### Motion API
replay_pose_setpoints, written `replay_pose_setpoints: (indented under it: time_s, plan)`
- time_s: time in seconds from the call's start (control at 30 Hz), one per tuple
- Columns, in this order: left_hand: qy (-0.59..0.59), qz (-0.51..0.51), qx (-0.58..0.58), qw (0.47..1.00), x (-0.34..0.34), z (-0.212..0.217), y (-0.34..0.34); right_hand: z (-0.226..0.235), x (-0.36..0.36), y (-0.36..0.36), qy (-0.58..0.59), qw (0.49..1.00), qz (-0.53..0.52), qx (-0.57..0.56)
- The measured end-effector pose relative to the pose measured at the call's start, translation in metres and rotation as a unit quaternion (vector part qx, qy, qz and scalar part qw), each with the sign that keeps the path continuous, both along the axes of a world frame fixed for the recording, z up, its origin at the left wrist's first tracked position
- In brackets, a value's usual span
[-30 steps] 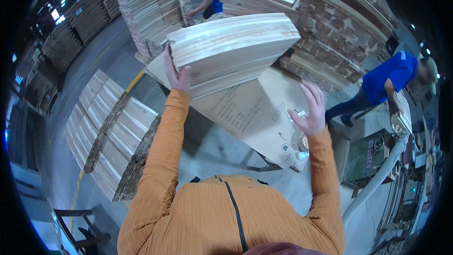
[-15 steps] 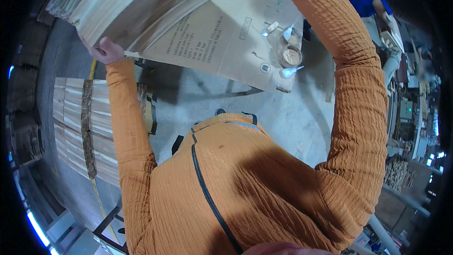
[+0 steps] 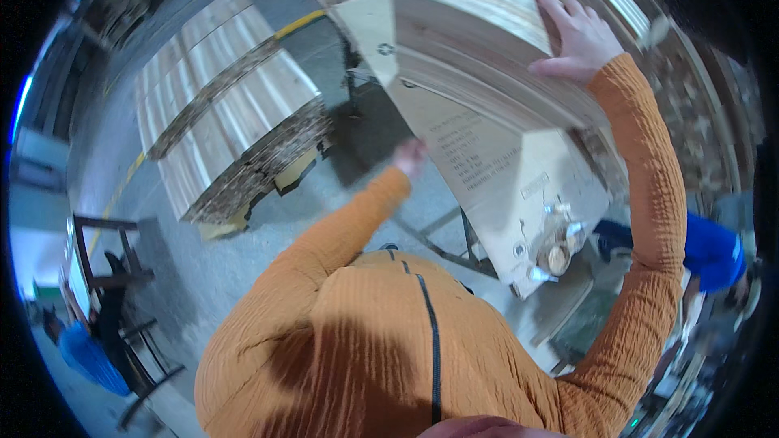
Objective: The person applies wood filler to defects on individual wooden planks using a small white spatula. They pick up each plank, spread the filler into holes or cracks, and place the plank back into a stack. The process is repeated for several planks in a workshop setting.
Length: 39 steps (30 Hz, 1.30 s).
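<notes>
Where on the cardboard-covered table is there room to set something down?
The printed cardboard is bare between the board stack and the round tub; another bare strip lies left of the stack, along the cardboard's edge. The near corner is crowded with the tub and bottles; the stack, touched by the right hand, takes the far part.

The person wears an orange zip-front jacket [image 3: 365, 308] in a crinkled, finely puckered fabric. A black zipper [image 3: 435, 349] runs down its front as a narrow dark line, showing as short broken dashes near the hem. The long left sleeve [image 3: 333, 231] and right sleeve [image 3: 659, 195] are of the same orange cloth, plain and without visible markings, reaching to the wrists. Crosswise wrinkles ring the right one, bunching thickest around the elbow, and a broad shadow darkens part of the jacket front. Both hands [image 3: 586, 39] are ungloved. Past the hem shows the small dark tip of a shoe [image 3: 389, 246].
</notes>
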<state>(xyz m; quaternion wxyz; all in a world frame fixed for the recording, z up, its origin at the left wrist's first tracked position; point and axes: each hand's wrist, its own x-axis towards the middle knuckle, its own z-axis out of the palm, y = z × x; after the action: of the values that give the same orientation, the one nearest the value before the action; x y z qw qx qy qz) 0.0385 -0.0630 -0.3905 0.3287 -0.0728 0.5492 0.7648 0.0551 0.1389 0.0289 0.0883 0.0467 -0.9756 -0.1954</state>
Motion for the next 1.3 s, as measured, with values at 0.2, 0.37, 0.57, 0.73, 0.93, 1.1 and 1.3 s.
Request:
replay_pose_setpoints:
  time_s: [0.2, 0.37, 0.57, 0.73, 0.93, 1.1, 1.3]
  plan:
    - [-0.058, -0.094, -0.042, 0.993, 0.039, 0.029, 0.013, 0.026, -0.091, 0.019, -0.136, 0.972, -0.094, -0.167]
    - [-0.022, 0.026, -0.046, 0.998, -0.022, 0.034, 0.002, 0.036, -0.113, 0.017, -0.267, 0.881, -0.225, -0.319]
    - [-0.085, -0.013, 0.007, 0.996, -0.050, 0.071, 0.010, -0.001, -0.101, 0.037, -0.112, 0.894, -0.061, -0.429]
    - [-0.189, 0.040, 0.051, 0.980, -0.052, 0.079, -0.001, 0.009, -0.095, -0.050, -0.076, 0.929, -0.014, -0.363]
    - [-0.245, 0.091, 0.116, 0.958, -0.077, 0.063, -0.054, 0.027, -0.091, -0.132, -0.073, 0.949, 0.009, -0.306]
    - [-0.268, 0.157, 0.108, 0.944, -0.111, 0.058, -0.169, -0.009, -0.134, -0.168, -0.102, 0.883, 0.139, -0.437]
    - [-0.148, 0.319, -0.159, 0.923, -0.169, -0.031, -0.331, -0.168, -0.245, -0.241, -0.192, 0.734, 0.162, -0.631]
